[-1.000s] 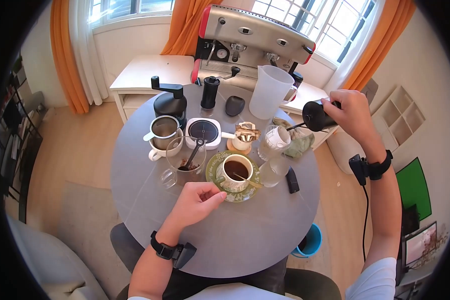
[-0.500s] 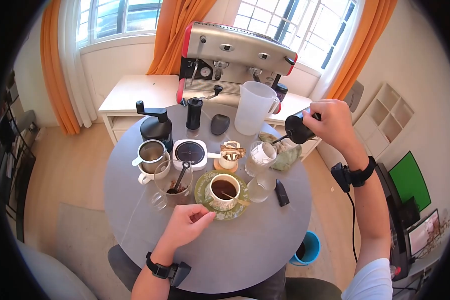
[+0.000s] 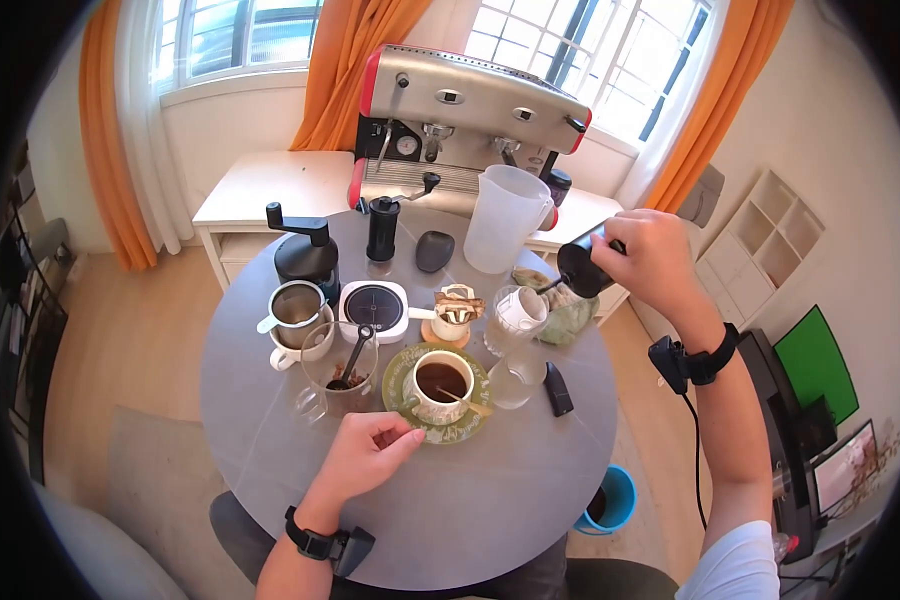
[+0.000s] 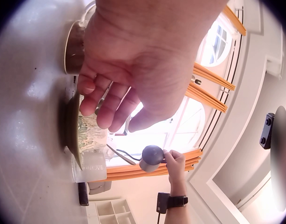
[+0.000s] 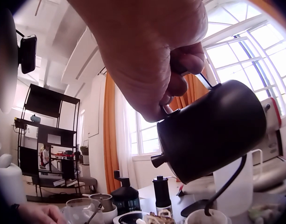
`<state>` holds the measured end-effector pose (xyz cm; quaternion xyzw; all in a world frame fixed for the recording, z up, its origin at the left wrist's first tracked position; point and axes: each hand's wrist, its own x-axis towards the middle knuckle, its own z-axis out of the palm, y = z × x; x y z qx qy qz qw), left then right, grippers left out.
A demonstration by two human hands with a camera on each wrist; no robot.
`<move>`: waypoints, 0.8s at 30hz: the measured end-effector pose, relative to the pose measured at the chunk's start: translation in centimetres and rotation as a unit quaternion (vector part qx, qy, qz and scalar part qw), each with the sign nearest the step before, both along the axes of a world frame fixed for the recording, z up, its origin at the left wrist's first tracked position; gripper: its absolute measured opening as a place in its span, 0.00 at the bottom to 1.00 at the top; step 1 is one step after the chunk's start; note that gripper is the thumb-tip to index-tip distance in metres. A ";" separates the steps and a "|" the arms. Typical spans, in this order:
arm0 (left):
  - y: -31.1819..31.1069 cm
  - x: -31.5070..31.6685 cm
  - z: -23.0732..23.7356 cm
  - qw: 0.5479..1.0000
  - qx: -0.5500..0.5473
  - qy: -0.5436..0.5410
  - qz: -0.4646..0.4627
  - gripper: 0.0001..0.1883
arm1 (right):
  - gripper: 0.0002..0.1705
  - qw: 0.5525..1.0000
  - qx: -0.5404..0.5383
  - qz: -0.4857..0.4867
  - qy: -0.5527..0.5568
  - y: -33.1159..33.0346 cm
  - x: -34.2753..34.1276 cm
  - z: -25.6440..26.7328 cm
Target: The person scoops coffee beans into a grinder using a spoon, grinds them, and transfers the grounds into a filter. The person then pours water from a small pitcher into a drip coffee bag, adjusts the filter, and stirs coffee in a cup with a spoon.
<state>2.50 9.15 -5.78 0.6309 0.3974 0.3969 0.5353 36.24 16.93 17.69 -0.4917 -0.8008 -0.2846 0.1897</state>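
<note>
My right hand grips the handle of a black gooseneck kettle, tilted with its thin spout pointing down at a white ribbed dripper. That dripper sits on a clear glass; any stream from the spout is too small to make out. Beside the green patterned saucer, my left hand is held with loosely bent fingers and nothing in them. On the saucer stands a cup of dark coffee, a spoon leaning in it.
Left of the cup are a glass mug with a black scoop, a strainer over a white cup, and two hand grinders. A small scale, a drip-bag cup and a frosted pitcher stand farther back.
The head view has tilted up and shifted. Relative to the dripper, the kettle has moved slightly left, spout still over it. My left hand stays by the saucer.
</note>
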 end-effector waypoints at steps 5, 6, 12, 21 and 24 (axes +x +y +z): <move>0.1 0.1 0.1 1.000 -0.008 -0.008 0.001 0.13 | 0.12 0.999 0.003 0.028 -0.021 0.2 0.3 -0.5; 0.1 0.0 0.1 1.000 -0.008 -0.008 0.004 0.13 | 0.12 0.999 0.005 0.018 -0.030 0.2 0.2 -0.6; 0.1 0.3 0.1 1.000 0.002 -0.022 0.007 0.12 | 0.12 0.999 0.006 0.025 -0.021 0.0 0.3 -0.7; -0.1 0.2 0.0 1.000 -0.002 -0.023 0.006 0.12 | 0.13 0.999 -0.002 0.041 -0.015 0.3 0.2 -1.0; 0.0 0.3 0.1 1.000 0.001 -0.021 0.002 0.12 | 0.12 0.999 -0.004 0.030 -0.022 0.3 0.4 -1.0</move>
